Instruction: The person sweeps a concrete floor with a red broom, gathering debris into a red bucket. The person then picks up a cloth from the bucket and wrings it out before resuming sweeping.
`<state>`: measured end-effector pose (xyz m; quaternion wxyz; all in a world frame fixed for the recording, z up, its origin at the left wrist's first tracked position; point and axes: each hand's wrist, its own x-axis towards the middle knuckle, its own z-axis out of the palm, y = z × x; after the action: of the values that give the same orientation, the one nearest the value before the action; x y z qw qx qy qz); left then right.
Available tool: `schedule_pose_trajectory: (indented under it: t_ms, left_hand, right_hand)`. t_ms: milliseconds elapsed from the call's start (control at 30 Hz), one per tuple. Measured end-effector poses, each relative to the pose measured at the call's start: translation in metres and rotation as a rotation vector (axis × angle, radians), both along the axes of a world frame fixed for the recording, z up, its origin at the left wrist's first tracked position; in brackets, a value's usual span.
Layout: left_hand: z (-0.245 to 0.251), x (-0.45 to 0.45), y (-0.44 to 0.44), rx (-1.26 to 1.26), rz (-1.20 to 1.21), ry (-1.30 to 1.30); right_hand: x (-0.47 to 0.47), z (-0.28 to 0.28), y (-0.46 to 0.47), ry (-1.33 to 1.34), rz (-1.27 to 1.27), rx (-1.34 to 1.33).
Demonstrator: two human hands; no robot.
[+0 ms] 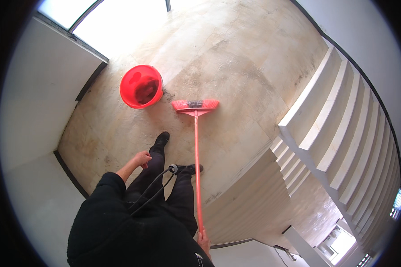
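Note:
My right hand (204, 239) grips the top part of a broom's long red handle (196, 160), low in the view. The broom head (195, 106), with red bristles and a dark middle, rests on the stone-like landing floor ahead of my feet. Just left of it stands a red plastic bucket (124, 87) with dark, wet-looking contents that I cannot make out. My left hand (142, 159) hangs over my left thigh with its fingers curled in, and nothing shows in it. A looped cord hangs in front of my black jacket.
Stairs (315, 128) rise at the right, and another flight (247, 197) goes down from the landing's edge close by my right side. A white wall (40, 86) with dark skirting stands at the left. Bright glazing (120, 23) lies at the top left.

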<state>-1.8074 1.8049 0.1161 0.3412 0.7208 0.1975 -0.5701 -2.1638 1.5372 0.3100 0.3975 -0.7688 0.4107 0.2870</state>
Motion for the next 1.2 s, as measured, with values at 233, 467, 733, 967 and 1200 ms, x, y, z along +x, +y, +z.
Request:
schedule_pose_trajectory:
  t_ms: [233, 467, 733, 967, 1200]
  left_hand:
    - [-0.005, 0.038, 0.079, 0.055, 0.149, -0.031]
    - [-0.002, 0.088, 0.113, 0.096, 0.217, -0.113]
    - [-0.01, 0.08, 0.101, -0.017, 0.188, 0.045]
    - [-0.027, 0.057, 0.134, 0.012, 0.237, 0.023]
    - [-0.011, 0.047, 0.132, 0.006, 0.073, 0.028]
  right_hand:
    - [0.211, -0.05, 0.03, -0.082, -0.064, -0.011]
    - [0.253, -0.076, 0.054, -0.225, -0.011, -0.121]
    - [0.097, 0.019, 0.102, 0.229, 0.061, -0.186]
    - [0.097, 0.003, 0.106, 0.013, 0.055, -0.278]
    - [0.058, -0.028, 0.143, -0.041, -0.083, -0.088]
